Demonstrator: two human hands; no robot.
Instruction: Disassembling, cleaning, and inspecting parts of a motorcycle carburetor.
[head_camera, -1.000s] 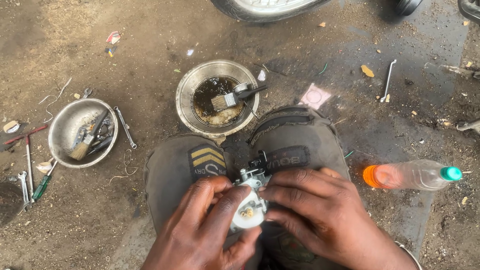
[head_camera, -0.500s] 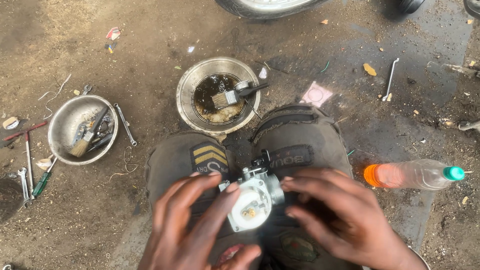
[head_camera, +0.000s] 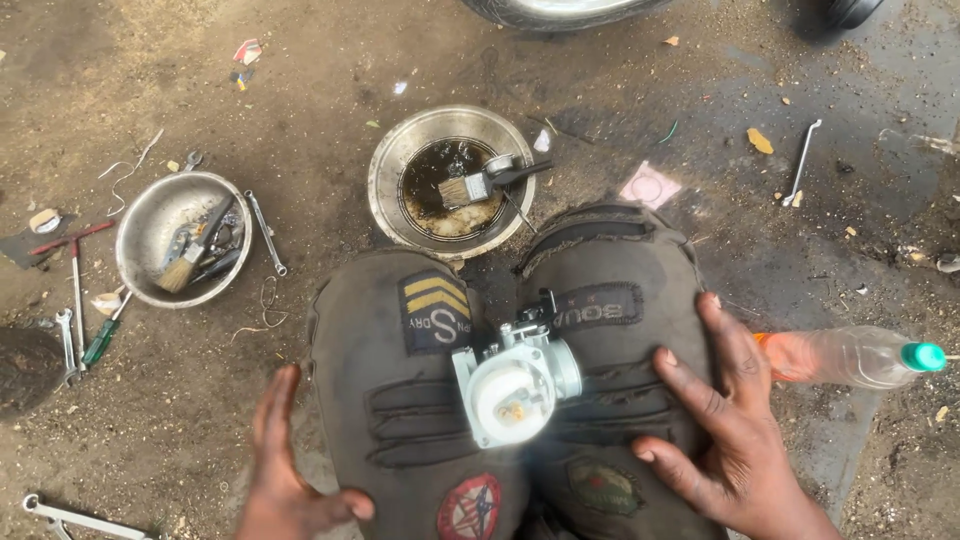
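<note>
A small metal carburettor (head_camera: 515, 380) with a white round face rests in the gap between my two knees, on dark patched trousers (head_camera: 400, 400). Neither hand touches it. My left hand (head_camera: 285, 465) hangs open to the left of my left knee, fingers spread. My right hand (head_camera: 715, 425) lies flat and open on my right knee, to the right of the carburettor.
A metal bowl (head_camera: 385, 190) of dark liquid with a brush (head_camera: 480, 185) sits ahead of my knees. A second bowl (head_camera: 140, 215) with a brush and tools stands at left, spanners and a screwdriver (head_camera: 100, 340) around it. A plastic bottle (head_camera: 855, 355) lies right; a tyre (head_camera: 560, 8) is at the top.
Both hands held the carburettor a second ago. They have let go and moved outward to either side, leaving it lying between my knees.
</note>
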